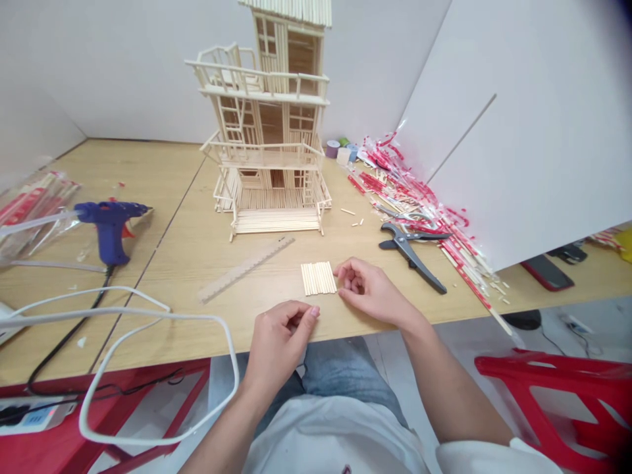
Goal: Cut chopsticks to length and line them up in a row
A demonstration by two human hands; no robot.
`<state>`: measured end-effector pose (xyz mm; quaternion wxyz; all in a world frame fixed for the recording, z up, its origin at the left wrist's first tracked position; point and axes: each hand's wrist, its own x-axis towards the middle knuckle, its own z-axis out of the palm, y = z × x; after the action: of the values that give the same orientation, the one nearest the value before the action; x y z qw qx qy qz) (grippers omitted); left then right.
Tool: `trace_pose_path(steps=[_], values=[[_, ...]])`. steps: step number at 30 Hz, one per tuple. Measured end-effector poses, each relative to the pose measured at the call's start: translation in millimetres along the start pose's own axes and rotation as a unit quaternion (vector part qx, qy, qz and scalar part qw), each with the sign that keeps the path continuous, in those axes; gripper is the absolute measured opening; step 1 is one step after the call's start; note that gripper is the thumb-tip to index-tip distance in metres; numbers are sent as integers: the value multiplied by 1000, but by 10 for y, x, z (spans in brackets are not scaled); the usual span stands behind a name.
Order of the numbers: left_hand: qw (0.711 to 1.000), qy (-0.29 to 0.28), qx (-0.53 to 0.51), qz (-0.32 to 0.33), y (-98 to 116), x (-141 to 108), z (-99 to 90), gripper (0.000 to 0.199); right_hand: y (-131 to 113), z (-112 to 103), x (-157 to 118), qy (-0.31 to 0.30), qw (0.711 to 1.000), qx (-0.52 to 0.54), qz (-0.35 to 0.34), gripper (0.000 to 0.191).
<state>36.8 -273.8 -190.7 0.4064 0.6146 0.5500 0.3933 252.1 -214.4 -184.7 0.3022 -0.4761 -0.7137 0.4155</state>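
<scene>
White panels (148,72) back a wood-grain tabletop (172,270), where a flat, ribbed mat of pale round sticks (318,278) lies near the front edge. Just beside it, the right hand (368,288) curls loosely, fingers partly open; the left hand (284,327) has its thumb close to the forefinger, and whether it grips anything I cannot tell. Beyond stands a tiered stick house (271,158). Rightward, clear, red-printed plastic wrappers (382,158) lie heaped, some sheathing sticks.

left hand (282,334), right hand (369,289) loosely curled
</scene>
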Motion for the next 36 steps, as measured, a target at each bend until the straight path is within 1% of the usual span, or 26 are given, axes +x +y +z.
trace_pose_path(steps=[3, 6, 10, 19, 31, 33, 36], values=[[1000, -1, -3, -2, -2, -6, -1, 29, 1, -63, 40, -32, 999, 23, -9, 34], [1000, -2, -7, -4, -3, -12, 0, 30, -11, -115, 115, -75, 997, 10, -26, 45], [1000, 1, -5, -4, 8, -16, 3, 30, -19, -137, 213, -98, 994, -28, -48, 46], [1000, 6, 5, 5, 30, -23, 0, 30, -11, -103, 235, -76, 996, -38, -30, 48], [1000, 3, 2, 2, 20, -27, 2, 31, 17, -104, 242, -77, 996, -40, -35, 50], [1000, 3, 3, 3, 18, -24, 4, 31, 27, -106, 240, -79, 996, -30, -31, 50], [1000, 4, 2, 0, 21, -21, 8, 31, 55, -116, 223, -84, 996, 15, -23, 52]])
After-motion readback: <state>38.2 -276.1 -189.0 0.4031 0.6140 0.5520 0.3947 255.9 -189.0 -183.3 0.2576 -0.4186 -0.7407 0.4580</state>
